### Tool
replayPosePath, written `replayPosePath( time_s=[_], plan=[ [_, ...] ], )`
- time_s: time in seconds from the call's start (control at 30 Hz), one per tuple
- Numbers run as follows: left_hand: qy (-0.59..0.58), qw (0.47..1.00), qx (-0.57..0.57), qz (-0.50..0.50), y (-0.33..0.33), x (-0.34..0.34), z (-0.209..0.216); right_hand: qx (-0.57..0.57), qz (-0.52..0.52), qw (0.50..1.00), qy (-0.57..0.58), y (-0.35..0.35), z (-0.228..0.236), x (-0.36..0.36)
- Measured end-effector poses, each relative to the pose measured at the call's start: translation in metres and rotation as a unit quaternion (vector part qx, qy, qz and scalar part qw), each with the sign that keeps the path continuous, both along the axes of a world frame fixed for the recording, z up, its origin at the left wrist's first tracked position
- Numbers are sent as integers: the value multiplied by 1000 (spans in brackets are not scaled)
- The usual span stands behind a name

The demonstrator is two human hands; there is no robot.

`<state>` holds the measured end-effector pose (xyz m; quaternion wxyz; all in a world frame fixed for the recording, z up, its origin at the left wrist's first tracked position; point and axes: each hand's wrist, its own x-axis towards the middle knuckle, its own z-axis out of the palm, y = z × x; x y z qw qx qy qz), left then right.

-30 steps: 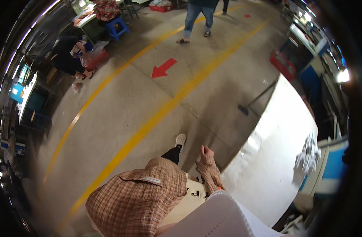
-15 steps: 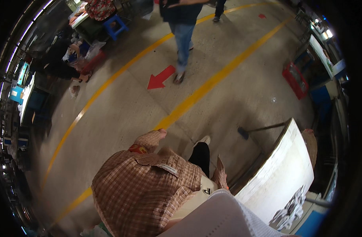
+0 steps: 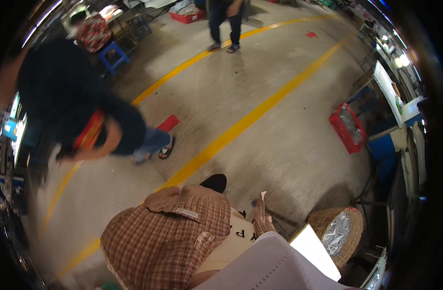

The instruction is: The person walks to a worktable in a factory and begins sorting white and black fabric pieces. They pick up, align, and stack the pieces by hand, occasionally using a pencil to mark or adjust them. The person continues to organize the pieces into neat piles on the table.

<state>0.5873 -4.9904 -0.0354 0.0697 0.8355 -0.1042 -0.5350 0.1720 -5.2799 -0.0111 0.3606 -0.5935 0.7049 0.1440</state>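
My left arm, in a brown checked sleeve (image 3: 168,232), fills the lower left and centre. The left hand itself does not show. A narrow strip of checked cloth (image 3: 260,208) stands out on my right side, with a small patch of skin beside it that looks like part of my right hand (image 3: 268,219); its fingers cannot be made out. Nearest to it is a white tabletop (image 3: 315,251). A pale garment with dark print (image 3: 221,241) and a white mesh cloth (image 3: 274,263) lie across my front.
A wicker basket (image 3: 315,217) holding grey-white pieces stands beyond the tabletop. Farther right is a red crate (image 3: 333,123). A dark-clad person (image 3: 81,92) passes close at left, blurred; another (image 3: 225,21) stands ahead. A yellow line (image 3: 260,111) crosses the concrete floor.
The white tabletop has slid down and shrunk in view, and the basket has come out. My left hand has gone out of sight. The dark-clad person has moved nearer, to the left.
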Motion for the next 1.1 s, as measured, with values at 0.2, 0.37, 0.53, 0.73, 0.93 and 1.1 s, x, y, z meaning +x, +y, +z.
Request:
replayPosePath(
  time_s=[0.2,0.37,0.53,0.73,0.93,1.1],
  plan=[
    [5,999,35,10,-170,60,-6,-46,-24,998,-26,-259,34,124],
    [0,999,15,-33,-372,142,-6,-86,9,995,-44,-416,34,193],
    [-33,989,-65,-129,-625,218,7,-109,94,988,-52,-523,-30,152],
    [-146,946,-196,-211,-989,298,31,0,-81,997,0,-655,-48,191],
    [-147,949,-249,-130,-1199,324,79,38,-64,997,-27,-851,-39,248],
    [-123,957,-52,-259,-1235,349,30,32,-15,999,-35,-1040,-14,287]
  ],
)
